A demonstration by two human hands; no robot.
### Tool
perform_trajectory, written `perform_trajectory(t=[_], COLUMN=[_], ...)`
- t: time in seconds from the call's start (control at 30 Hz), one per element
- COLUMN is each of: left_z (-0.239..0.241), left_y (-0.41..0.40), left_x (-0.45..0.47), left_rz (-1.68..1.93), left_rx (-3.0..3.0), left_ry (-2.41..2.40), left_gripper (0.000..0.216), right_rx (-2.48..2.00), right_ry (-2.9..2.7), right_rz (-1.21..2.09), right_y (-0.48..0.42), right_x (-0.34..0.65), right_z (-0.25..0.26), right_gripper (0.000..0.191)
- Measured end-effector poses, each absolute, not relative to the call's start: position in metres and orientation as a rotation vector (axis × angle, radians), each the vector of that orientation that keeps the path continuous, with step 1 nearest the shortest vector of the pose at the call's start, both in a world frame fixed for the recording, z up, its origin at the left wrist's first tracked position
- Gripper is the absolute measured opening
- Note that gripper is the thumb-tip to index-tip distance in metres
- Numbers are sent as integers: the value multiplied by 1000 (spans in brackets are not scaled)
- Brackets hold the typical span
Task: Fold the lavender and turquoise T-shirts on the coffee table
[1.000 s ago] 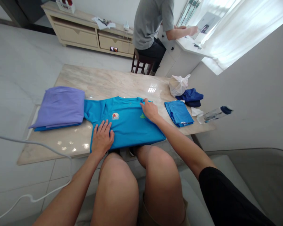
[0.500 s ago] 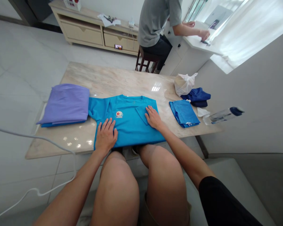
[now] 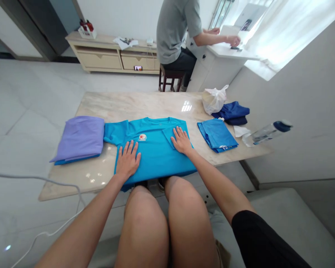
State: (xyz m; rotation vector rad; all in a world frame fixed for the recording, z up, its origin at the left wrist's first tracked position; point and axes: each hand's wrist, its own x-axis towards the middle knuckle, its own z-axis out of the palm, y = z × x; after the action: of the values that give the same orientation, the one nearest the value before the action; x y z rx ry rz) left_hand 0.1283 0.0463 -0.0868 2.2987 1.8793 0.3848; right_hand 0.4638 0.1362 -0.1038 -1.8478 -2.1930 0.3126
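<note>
Head view: the left hand (image 3: 128, 160) lies open, palm down and fingers spread, on the front of a bright blue T-shirt (image 3: 159, 162). The right hand (image 3: 181, 140) is also open and flat, its fingers resting on the sleeve that is folded inward over the shirt's chest. Neither hand grips the fabric. The T-shirt is laid out on the pale marbled worktop (image 3: 114, 104) in front of the person's bare knees (image 3: 146, 223), its collar on the far side and its lower part draping over the near edge. The other sleeve (image 3: 116, 133) extends to the left, and a small round emblem (image 3: 142, 137) shows on the chest between the hands.

Just beside that outstretched sleeve is a folded purple cloth (image 3: 80, 136), with a blue layer showing beneath it. To the right of the shirt, and apart from it, lies a folded blue garment (image 3: 217, 136); behind that are a tied white plastic bag (image 3: 213, 100) and a dark blue cloth (image 3: 231, 111). A clear bottle (image 3: 268, 133) with a dark blue cap is near the right end.

Farther off, another person (image 3: 178, 33) in a grey top sits on a dark stool (image 3: 171, 74), beside a long, low cabinet (image 3: 100, 57).
</note>
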Motion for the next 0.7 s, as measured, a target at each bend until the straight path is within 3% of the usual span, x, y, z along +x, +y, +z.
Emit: perform_trajectory(t=[0.23, 0.4, 0.7], left_z=[-77, -45, -46], left_y=[40, 107, 191], left_x=[131, 94, 71], left_rz=[347, 438, 211], left_rx=[2361, 2209, 1637], left_ry=[1824, 2062, 2491], left_gripper=[59, 48, 67], right_rx=[-1770, -1726, -1814], right_ry=[-2181, -1899, -1627], right_rz=[425, 177, -25], right_y=[112, 83, 59], right_x=[488, 533, 540], right_z=[-93, -101, -127], right_gripper=[67, 62, 52])
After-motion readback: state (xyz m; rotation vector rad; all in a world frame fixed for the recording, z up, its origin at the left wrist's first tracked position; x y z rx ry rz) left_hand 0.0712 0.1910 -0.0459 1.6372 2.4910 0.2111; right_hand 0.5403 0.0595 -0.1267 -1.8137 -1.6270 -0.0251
